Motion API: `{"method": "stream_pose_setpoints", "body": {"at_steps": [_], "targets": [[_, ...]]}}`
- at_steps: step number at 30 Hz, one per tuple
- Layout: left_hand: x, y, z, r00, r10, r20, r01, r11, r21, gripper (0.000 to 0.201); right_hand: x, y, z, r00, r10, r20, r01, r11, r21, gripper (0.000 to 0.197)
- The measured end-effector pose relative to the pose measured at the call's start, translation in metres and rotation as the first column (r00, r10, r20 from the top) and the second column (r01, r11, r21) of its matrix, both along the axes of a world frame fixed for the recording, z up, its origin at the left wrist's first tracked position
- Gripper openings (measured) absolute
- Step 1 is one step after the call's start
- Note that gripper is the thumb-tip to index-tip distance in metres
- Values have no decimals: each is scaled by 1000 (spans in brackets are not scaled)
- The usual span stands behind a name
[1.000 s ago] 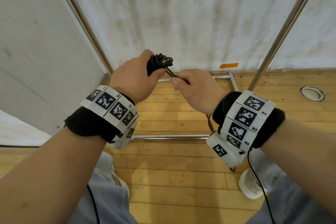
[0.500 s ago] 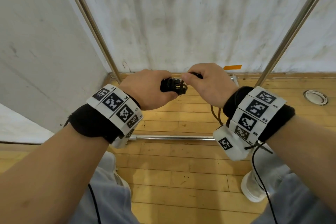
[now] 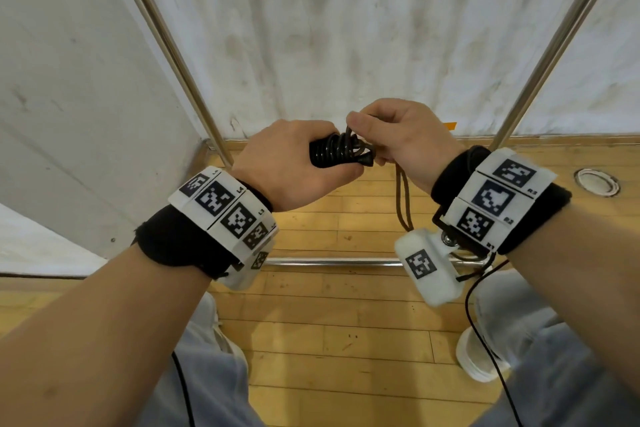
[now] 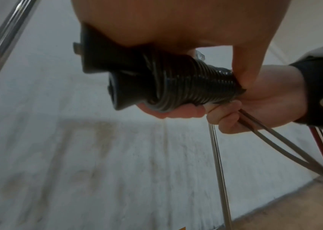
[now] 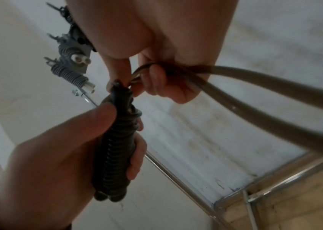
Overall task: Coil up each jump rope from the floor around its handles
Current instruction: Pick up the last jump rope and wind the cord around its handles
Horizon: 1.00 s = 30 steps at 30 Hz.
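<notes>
My left hand (image 3: 294, 163) grips the two black jump rope handles (image 3: 332, 151), held side by side with dark rope wound in tight turns around them (image 4: 192, 84) (image 5: 115, 154). Just to its right, my right hand (image 3: 401, 139) pinches the loose rope (image 3: 403, 201) close to the handles' flared ends. A doubled strand (image 5: 255, 99) runs out from under the right fingers (image 4: 225, 118) and hangs down toward the floor. Both hands are held in the air in front of me, nearly touching.
A steel tube frame stands ahead: slanted posts (image 3: 166, 42) (image 3: 561, 38) and a low crossbar (image 3: 329, 262) on the wooden floor (image 3: 329, 340). White walls close the corner. A round floor fitting (image 3: 597, 182) lies right. My shoes (image 3: 474, 357) stand below.
Both hands have dropped lower in view. The right hand moved from in front of the handles up over their far end, carrying the rope round them.
</notes>
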<state>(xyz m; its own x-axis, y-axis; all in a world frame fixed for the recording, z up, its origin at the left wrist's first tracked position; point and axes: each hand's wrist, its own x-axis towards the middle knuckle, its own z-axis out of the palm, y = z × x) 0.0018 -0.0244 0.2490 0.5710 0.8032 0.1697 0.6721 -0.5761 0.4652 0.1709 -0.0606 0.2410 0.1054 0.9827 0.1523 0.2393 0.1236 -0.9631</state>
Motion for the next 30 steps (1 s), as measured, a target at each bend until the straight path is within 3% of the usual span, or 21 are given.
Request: {"method": "stream_pose_setpoints", "body": {"at_steps": [5, 11, 15, 19, 25, 30], "targets": [[1, -4, 3, 972, -22, 233, 42, 996, -82, 36, -1, -1, 0, 954, 80, -289, -102, 993, -62, 37], [6, -10, 6, 917, 34, 398, -1, 996, -84, 32, -8, -3, -1, 932, 35, -360, -77, 992, -102, 25], [8, -6, 9, 859, 123, 497, -80, 991, -107, 30, -21, -14, -8, 997, 41, -68, -49, 992, -117, 29], [11, 0, 3, 864, 171, 473, -150, 985, -81, 23, -32, -14, -5, 999, -12, 39, 16, 993, -116, 30], [6, 13, -6, 889, 226, 399, -242, 970, -11, 25, -33, -13, 1, 946, -42, 320, 54, 998, -29, 32], [4, 14, -16, 900, 261, 349, -277, 961, -1, 26, -32, -18, 2, 914, -31, 405, 44, 999, -25, 34]]}}
